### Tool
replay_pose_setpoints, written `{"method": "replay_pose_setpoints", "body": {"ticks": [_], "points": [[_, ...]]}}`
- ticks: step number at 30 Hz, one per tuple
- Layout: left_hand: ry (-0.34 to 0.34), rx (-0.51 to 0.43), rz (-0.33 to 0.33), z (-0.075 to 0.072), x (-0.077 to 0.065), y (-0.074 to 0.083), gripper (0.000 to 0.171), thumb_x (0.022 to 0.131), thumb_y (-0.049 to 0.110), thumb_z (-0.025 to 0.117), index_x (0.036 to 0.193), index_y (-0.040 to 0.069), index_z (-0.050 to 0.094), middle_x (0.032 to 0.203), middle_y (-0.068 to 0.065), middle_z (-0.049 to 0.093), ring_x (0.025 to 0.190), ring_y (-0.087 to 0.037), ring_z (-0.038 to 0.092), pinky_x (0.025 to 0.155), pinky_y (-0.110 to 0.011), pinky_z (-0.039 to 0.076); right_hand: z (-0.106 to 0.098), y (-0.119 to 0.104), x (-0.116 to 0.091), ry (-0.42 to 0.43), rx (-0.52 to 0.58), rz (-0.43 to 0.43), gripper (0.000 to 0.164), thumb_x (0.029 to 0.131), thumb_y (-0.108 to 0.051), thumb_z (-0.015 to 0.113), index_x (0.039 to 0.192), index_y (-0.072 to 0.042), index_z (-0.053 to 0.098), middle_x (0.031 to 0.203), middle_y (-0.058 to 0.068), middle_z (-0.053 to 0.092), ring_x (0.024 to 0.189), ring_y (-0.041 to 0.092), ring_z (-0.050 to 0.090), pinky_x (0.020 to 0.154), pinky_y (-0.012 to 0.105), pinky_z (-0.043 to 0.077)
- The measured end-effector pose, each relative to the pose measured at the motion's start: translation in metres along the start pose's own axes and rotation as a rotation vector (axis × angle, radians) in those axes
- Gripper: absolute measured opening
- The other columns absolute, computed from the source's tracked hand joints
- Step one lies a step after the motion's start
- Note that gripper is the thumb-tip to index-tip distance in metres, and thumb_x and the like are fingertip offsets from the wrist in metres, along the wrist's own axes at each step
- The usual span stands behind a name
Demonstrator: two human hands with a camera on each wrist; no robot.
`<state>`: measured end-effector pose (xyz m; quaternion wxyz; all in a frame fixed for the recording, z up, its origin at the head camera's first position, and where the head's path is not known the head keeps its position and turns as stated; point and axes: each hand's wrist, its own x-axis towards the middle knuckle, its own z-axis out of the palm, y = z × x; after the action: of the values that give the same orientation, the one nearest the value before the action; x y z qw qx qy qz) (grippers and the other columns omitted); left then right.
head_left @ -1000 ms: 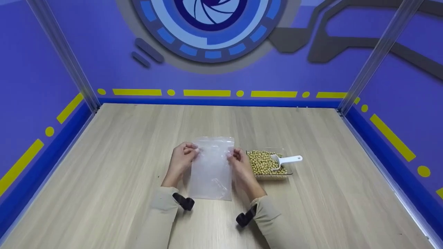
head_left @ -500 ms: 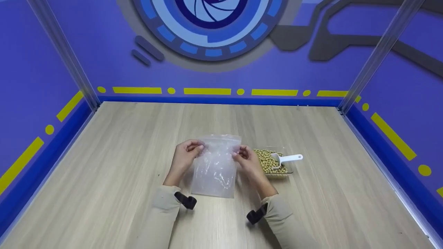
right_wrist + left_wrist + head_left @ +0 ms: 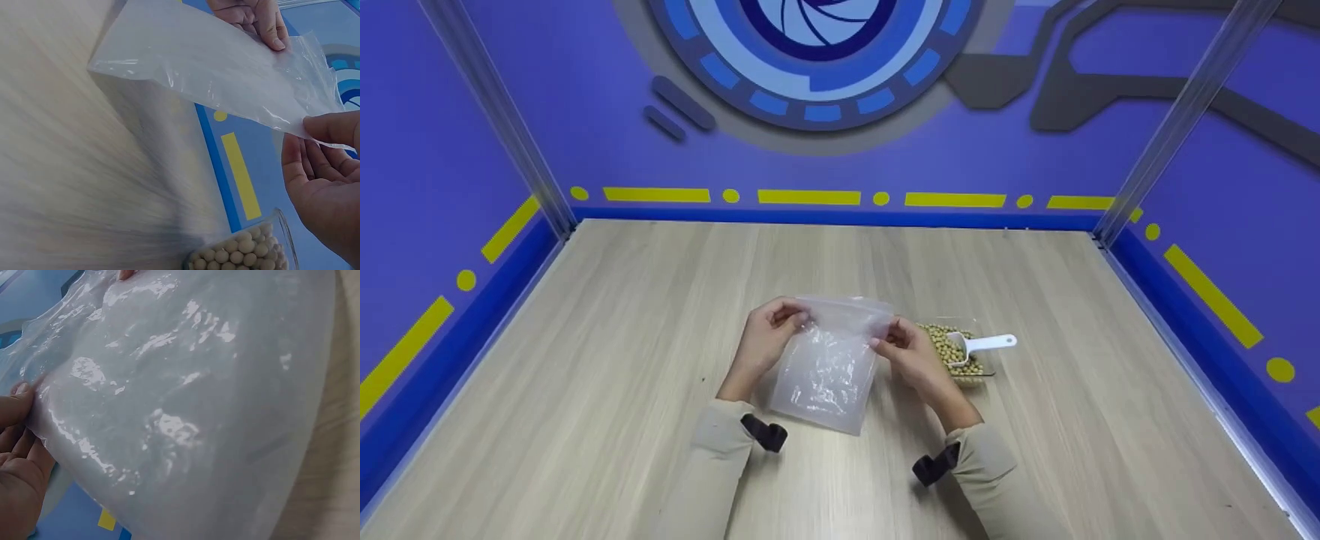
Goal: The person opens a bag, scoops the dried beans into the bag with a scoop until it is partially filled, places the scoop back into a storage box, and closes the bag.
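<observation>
A translucent zip bag (image 3: 829, 367) hangs between the two hands, tilted, its top end away from the person. My left hand (image 3: 767, 339) pinches its left edge near the top between thumb and fingers. On the opposite edge my right hand (image 3: 916, 352) pinches it, thumb on the near face, as the right wrist view shows with the bag (image 3: 214, 73) stretched across. Crinkles and glare cover the bag (image 3: 185, 399) in the left wrist view. Nothing shows inside it. Just beyond the right hand stands a clear container (image 3: 976, 381) of soybeans (image 3: 941, 341), partly hidden by that hand.
A white scoop (image 3: 990, 343) sits in the soybeans, its handle sticking out to the right over the container's rim. All of this is on a light wood table (image 3: 622, 337). Blue printed walls (image 3: 840, 169) enclose the back and both sides.
Both hands have shifted right with the bag, the right one farther, so it now overlaps more of the container. The bag has turned slightly and its top looks more bent.
</observation>
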<state>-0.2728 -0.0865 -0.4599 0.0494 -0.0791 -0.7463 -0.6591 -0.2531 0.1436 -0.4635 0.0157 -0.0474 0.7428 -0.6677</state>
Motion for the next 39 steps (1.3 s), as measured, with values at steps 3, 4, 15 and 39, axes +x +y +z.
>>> {"method": "replay_pose_setpoints", "body": {"ticks": [3, 4, 15, 39], "points": [[-0.014, -0.011, 0.017, 0.001, 0.000, 0.001, 0.014, 0.089, 0.002, 0.063, 0.102, -0.002, 0.067, 0.096, -0.011, 0.070, 0.089, -0.013, 0.065, 0.078, -0.020, 0.053, -0.005, -0.003, 0.000, -0.011, -0.003, 0.014, 0.026, 0.086, -0.005, 0.066, 0.109, 0.006, 0.061, 0.097, 0.007, 0.065, 0.089, 0.012, 0.058, 0.082, 0.024, 0.048], [-0.019, -0.011, 0.021, 0.001, 0.001, 0.001, 0.014, 0.089, 0.002, 0.063, 0.102, -0.002, 0.067, 0.096, -0.010, 0.070, 0.088, -0.012, 0.065, 0.078, -0.020, 0.052, -0.007, -0.004, 0.000, -0.011, -0.008, 0.020, 0.026, 0.088, -0.008, 0.066, 0.110, 0.005, 0.062, 0.096, 0.006, 0.065, 0.088, 0.012, 0.057, 0.083, 0.026, 0.048], [-0.133, 0.079, 0.101, 0.001, -0.004, 0.012, 0.013, 0.090, 0.001, 0.061, 0.100, -0.004, 0.067, 0.096, -0.017, 0.069, 0.086, -0.018, 0.063, 0.074, -0.017, 0.049, -0.023, -0.019, 0.007, -0.072, -0.012, 0.083, 0.040, 0.098, -0.035, 0.052, 0.118, -0.004, 0.066, 0.123, 0.011, 0.065, 0.116, 0.021, 0.058, 0.106, 0.041, 0.042], [-0.188, 0.157, 0.177, 0.002, -0.007, 0.017, 0.016, 0.091, 0.002, 0.059, 0.103, -0.005, 0.067, 0.097, -0.019, 0.070, 0.087, -0.027, 0.064, 0.073, -0.016, 0.049, -0.029, -0.021, 0.010, -0.322, -0.153, 0.072, 0.038, 0.090, -0.027, 0.066, 0.114, 0.003, 0.068, 0.101, 0.006, 0.073, 0.086, 0.010, 0.066, 0.078, 0.023, 0.053]]}}
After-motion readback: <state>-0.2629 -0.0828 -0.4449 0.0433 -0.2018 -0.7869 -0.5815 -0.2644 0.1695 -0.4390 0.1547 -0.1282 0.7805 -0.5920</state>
